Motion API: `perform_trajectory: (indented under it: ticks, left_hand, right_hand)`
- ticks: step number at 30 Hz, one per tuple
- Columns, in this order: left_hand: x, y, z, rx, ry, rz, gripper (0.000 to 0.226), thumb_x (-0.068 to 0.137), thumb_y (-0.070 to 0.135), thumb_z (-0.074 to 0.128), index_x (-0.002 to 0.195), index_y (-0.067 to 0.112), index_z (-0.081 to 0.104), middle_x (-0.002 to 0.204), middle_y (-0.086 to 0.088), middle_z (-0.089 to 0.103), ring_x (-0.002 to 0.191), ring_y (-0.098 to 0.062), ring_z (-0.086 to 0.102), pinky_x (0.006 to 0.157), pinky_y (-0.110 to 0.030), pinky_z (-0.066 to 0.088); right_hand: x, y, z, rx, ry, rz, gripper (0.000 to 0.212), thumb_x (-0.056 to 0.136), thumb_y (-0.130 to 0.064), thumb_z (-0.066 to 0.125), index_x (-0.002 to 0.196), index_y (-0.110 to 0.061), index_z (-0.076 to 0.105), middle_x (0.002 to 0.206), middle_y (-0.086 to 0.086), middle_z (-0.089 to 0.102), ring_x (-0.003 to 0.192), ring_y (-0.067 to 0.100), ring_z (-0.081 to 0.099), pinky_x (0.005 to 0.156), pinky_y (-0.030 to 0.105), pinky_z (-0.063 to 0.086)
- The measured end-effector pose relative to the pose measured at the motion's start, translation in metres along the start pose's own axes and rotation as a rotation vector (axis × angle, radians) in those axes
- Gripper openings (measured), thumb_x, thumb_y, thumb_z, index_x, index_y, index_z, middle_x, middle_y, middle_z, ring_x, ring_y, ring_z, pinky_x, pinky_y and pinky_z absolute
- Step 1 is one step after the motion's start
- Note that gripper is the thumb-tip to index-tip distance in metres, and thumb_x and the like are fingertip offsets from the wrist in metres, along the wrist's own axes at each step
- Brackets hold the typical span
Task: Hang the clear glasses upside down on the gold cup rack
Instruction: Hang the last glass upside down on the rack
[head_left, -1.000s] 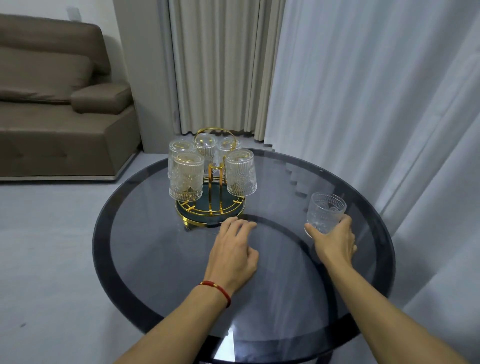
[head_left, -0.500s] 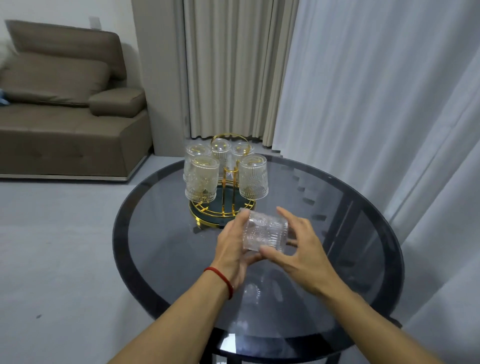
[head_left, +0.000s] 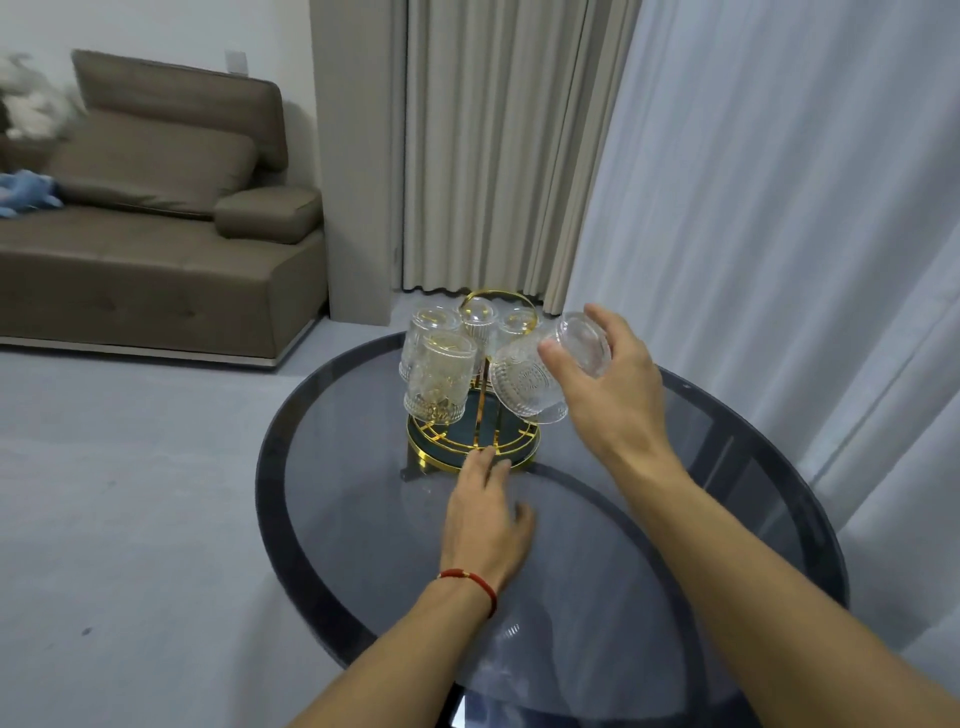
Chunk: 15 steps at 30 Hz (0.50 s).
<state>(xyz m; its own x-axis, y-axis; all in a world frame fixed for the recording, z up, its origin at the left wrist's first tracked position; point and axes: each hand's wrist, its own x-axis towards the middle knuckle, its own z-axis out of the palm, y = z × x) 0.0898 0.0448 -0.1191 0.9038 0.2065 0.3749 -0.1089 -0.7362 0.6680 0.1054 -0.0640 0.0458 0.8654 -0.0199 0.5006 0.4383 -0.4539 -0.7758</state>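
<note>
The gold cup rack (head_left: 470, 451) stands on the round dark glass table (head_left: 753, 499), with several clear embossed glasses hanging upside down on its prongs; the nearest hung glass (head_left: 438, 384) is at front left. My right hand (head_left: 610, 387) grips another clear glass (head_left: 540, 376), tilted mouth-down over the rack's front right side. It hides whatever is behind it there. My left hand (head_left: 485, 519) lies flat on the table, fingertips touching the rack's gold base rim.
White sheer curtains (head_left: 779, 208) hang close to the table's right and far side. A brown sofa (head_left: 156, 249) stands at the left across grey floor. Beige drapes (head_left: 493, 145) are behind the rack.
The right hand lifted the glass from the table's right side, both hands turned it in front, and now the right hand alone holds it over the rack. The left hand returned to the base.
</note>
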Motion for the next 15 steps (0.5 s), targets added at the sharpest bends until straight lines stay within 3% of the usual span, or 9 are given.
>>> perform_trajectory:
  ticks: [2,5,15]
  left_hand:
    - [0.000,-0.004,0.005,0.179,-0.091,0.041,0.067,0.091,0.027,0.055,0.153,0.015,0.032,0.166,-0.006,0.019,0.154,-0.023,0.004,0.124,-0.046,0.014]
    - [0.000,-0.005,0.012,0.293,-0.167,0.049,0.071,0.093,0.036,0.045,0.157,0.019,0.019,0.169,-0.005,0.005,0.154,-0.021,-0.009,0.124,-0.050,0.007]
    - [0.006,-0.004,0.017,0.421,-0.222,0.004,0.070,0.098,0.044,0.036,0.158,0.020,0.009,0.169,-0.009,-0.008,0.152,-0.024,-0.019,0.122,-0.058,0.003]
  right_hand:
    - [0.013,-0.008,0.012,-0.050,-0.009,-0.035,0.066,0.089,-0.045,0.073,0.147,-0.021,0.050,0.144,0.001,0.057,0.137,0.018,0.049,0.114,0.037,0.041]
    - [0.026,-0.011,0.027,-0.142,-0.045,-0.072,0.065,0.090,-0.045,0.072,0.146,-0.019,0.050,0.143,0.006,0.057,0.137,0.024,0.046,0.114,0.043,0.039]
    - [0.050,0.008,0.072,-0.420,-0.154,-0.192,0.069,0.089,-0.058,0.065,0.143,-0.018,0.051,0.133,0.007,0.063,0.128,0.027,0.051,0.106,0.043,0.043]
